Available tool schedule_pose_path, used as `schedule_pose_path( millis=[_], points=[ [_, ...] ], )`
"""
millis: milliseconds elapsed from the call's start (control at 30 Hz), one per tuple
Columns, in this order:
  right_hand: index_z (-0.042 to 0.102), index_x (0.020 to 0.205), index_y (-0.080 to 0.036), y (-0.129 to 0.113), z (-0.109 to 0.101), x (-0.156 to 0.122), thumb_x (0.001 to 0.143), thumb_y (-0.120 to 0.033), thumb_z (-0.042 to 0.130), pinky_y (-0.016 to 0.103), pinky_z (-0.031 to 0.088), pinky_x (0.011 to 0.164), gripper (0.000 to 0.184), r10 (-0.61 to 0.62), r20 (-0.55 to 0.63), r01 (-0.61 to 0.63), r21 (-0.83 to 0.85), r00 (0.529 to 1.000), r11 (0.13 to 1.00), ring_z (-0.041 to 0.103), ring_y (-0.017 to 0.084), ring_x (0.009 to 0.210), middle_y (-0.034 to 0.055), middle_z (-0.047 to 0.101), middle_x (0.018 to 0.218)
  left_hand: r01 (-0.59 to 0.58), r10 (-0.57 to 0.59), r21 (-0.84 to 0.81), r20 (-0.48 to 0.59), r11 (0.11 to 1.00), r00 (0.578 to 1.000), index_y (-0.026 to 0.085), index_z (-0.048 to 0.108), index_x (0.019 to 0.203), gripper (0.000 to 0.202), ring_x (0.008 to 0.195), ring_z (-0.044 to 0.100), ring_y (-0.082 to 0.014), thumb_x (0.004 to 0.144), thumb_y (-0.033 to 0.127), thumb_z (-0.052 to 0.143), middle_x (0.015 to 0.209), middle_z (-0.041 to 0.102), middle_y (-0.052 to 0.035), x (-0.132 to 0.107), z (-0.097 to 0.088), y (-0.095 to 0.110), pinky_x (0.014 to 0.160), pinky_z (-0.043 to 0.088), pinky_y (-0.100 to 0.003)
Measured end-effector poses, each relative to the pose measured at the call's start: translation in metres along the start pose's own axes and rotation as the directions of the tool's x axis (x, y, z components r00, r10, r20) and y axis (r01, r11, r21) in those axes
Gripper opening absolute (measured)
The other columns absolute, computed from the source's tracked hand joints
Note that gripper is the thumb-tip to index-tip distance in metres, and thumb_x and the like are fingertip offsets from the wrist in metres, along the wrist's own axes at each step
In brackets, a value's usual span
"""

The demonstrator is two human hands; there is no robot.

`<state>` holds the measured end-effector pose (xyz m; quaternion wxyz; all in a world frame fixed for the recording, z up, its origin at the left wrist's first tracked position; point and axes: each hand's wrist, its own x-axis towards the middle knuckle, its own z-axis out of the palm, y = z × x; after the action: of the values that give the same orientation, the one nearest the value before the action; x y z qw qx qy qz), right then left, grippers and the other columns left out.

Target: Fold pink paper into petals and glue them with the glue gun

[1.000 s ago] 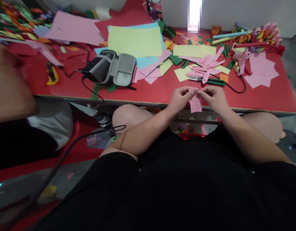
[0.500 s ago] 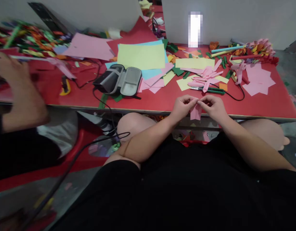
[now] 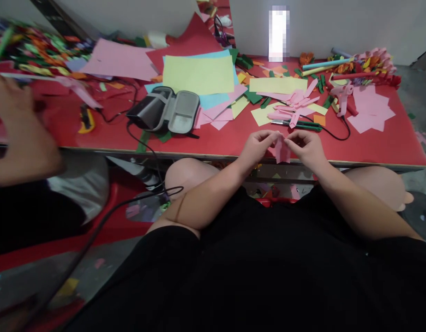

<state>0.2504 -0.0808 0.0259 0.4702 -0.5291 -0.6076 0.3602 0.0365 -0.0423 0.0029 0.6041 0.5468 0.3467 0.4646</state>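
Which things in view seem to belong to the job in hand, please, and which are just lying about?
Part of the job:
pink slip, held by the left hand and right hand
probably the folded pink strips just beyond

Apparently lying about:
open case
yellow cutter
blue tube

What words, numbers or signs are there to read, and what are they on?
There are none I can read.
Pink paper in the hands: no writing visible.
Green cutter: any marks are too small.
Dark strip at back left: any marks are too blurred.
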Motion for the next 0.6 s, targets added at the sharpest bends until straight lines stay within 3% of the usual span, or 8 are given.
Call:
schedule_pose_path(
  millis=[267,433,600],
  points=[
    [0.086,0.09,-0.027,0.003,-0.002,0.002,0.088,-0.063,0.103,0.04,0.061,0.074,0.039,0.0,0.047,-0.005,0.09,0.999,0.996,0.074,0.024,0.081,0.0056,0.084,0.087,0.159,-0.146,-0.094,0.133,0.983,0.98,0.021,0.09,0.102,0.051,0.09,0.078,-0.0147,0.083,0.062,0.115,0.105,0.09,-0.0051,-0.005,0.003,0.009,0.073,0.056,-0.025],
    [0.086,0.088,-0.028,0.0,-0.001,0.004,0.082,-0.07,0.108,0.04,0.062,0.079,0.048,0.039,0.101,-0.059,0.198,0.994,0.978,0.07,0.022,0.08,0.0031,0.081,0.084,0.098,-0.092,-0.057,0.104,0.994,0.99,0.02,0.087,0.097,0.054,0.093,0.08,-0.0167,0.081,0.062,0.117,0.102,0.089,-0.0054,-0.003,0.001,0.007,0.086,0.063,-0.029],
    [0.087,0.09,-0.028,0.0,-0.003,0.003,0.077,-0.072,0.113,0.036,0.063,0.076,0.053,0.114,0.134,-0.146,0.26,0.984,0.955,0.069,0.019,0.079,0.002,0.082,0.087,0.025,-0.022,-0.027,0.099,0.999,0.995,0.019,0.089,0.097,0.063,0.09,0.077,-0.0157,0.081,0.075,0.113,0.1,0.088,-0.0056,0.0,-0.004,-0.003,0.084,0.061,-0.03]
  ],
)
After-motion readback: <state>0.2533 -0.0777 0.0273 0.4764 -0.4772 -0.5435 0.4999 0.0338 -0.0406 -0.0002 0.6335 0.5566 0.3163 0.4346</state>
